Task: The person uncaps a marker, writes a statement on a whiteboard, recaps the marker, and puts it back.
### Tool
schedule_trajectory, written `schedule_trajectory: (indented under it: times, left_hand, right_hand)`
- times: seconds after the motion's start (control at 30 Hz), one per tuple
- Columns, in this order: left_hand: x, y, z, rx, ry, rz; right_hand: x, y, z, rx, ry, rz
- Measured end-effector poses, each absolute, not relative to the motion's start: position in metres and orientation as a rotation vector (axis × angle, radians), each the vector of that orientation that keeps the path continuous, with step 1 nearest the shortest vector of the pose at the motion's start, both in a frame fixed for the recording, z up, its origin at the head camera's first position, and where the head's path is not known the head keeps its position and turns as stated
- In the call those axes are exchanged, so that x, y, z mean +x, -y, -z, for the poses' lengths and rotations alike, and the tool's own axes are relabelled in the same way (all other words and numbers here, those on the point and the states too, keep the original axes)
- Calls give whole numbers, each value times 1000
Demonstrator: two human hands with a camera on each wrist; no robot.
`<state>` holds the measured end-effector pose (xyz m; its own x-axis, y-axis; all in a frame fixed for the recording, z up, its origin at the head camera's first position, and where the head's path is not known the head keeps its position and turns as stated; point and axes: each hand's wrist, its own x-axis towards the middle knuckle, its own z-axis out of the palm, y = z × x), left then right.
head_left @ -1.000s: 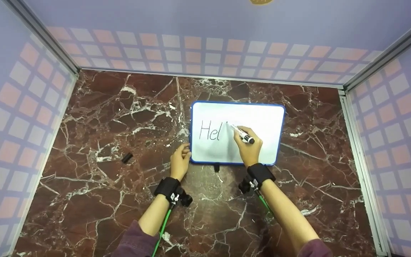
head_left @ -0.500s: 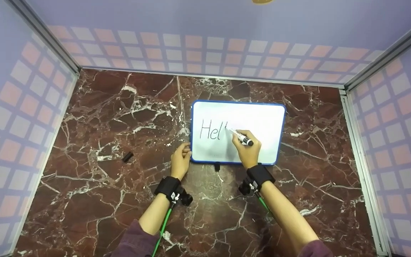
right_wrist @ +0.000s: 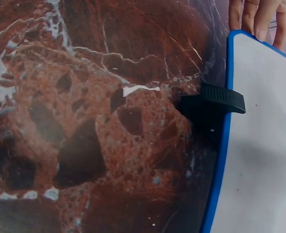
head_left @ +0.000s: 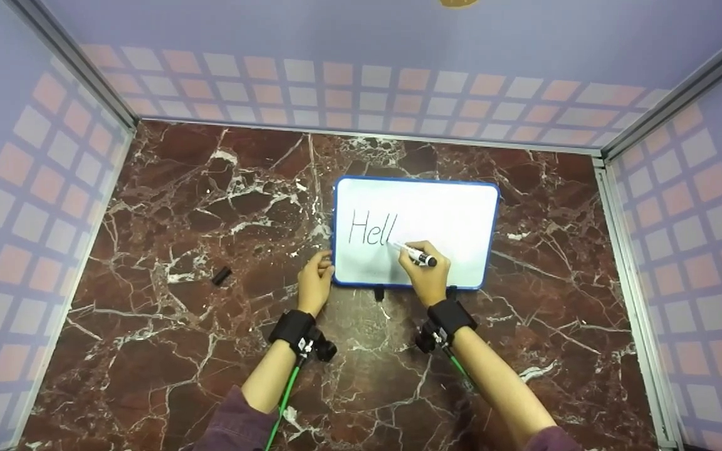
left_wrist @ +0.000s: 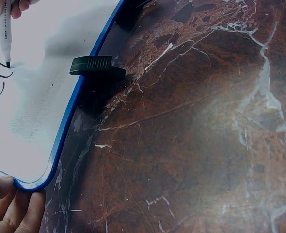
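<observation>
A blue-rimmed whiteboard [head_left: 455,216] lies on the marbled surface, with "Hell" handwritten in black at its left. My right hand [head_left: 429,279] holds a white marker [head_left: 420,255] between thumb and fingers. Seen from the left wrist, the marker's black tip [left_wrist: 8,64] sits at the lower end of the last letter. My left hand [head_left: 315,285] grips the board's lower left edge. Its thumb [left_wrist: 0,187] lies at the rim and the other fingers sit against the outer side, partly hidden. The right wrist view shows only the left hand's fingers [right_wrist: 264,17] at that corner.
A black marker cap [head_left: 221,275] lies on the surface to the left. A dark clip [left_wrist: 97,65] straddles the board's near edge, and another dark piece [head_left: 452,291] shows beside the right wrist. Patterned panels [head_left: 336,94] enclose the back and both sides.
My right hand has moved the marker down and slightly left, drawing out the second "l" of "Hell". The left hand has stayed at the board's edge.
</observation>
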<state>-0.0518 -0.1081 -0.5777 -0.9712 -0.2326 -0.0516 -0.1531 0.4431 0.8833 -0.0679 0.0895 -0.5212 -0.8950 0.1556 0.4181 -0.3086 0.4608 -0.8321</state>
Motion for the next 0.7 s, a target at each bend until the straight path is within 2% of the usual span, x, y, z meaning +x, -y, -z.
schedule_trajectory:
  times: [0.7]
  left_hand:
    - [-51,110,578,303,2584,1574]
  right_hand:
    - [-64,-91,521,141,2276,-1372]
